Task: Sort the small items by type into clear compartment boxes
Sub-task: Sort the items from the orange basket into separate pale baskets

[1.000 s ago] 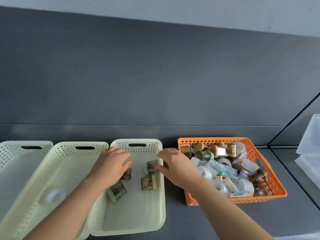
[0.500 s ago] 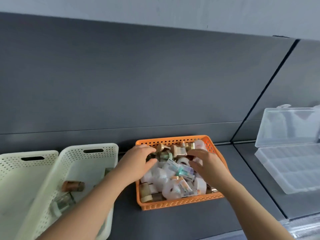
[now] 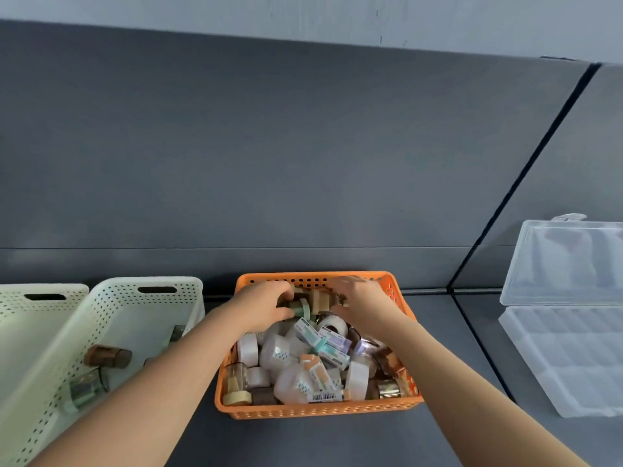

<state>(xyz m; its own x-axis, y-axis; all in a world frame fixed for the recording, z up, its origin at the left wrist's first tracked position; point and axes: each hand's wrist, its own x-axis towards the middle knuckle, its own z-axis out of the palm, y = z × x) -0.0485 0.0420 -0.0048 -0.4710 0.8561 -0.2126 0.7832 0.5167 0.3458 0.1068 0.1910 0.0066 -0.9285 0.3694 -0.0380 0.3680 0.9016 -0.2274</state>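
Observation:
An orange basket (image 3: 317, 412) holds a heap of small items: white tape rolls (image 3: 357, 379), little printed boxes (image 3: 308, 333), white bottles and small gold-capped jars. My left hand (image 3: 259, 305) is at the basket's far end, fingers and thumb curled around a green-lidded jar (image 3: 303, 309). My right hand (image 3: 364, 301) is beside it, blurred, its fingers over a tan jar (image 3: 320, 299); whether it grips anything is unclear. A clear compartment box (image 3: 566, 358) lies open at the right, its lid (image 3: 566, 261) leaning on the wall.
Left of the orange basket stands a pale perforated basket (image 3: 111, 291) holding a brown jar (image 3: 108, 356) and a gold-capped jar (image 3: 84, 390). Another pale basket (image 3: 43, 286) sits at the far left. A dark grey wall rises close behind everything.
Both hands left the pale basket and moved right into the orange basket, then reached on to its far end. My view swung right, bringing the clear box in.

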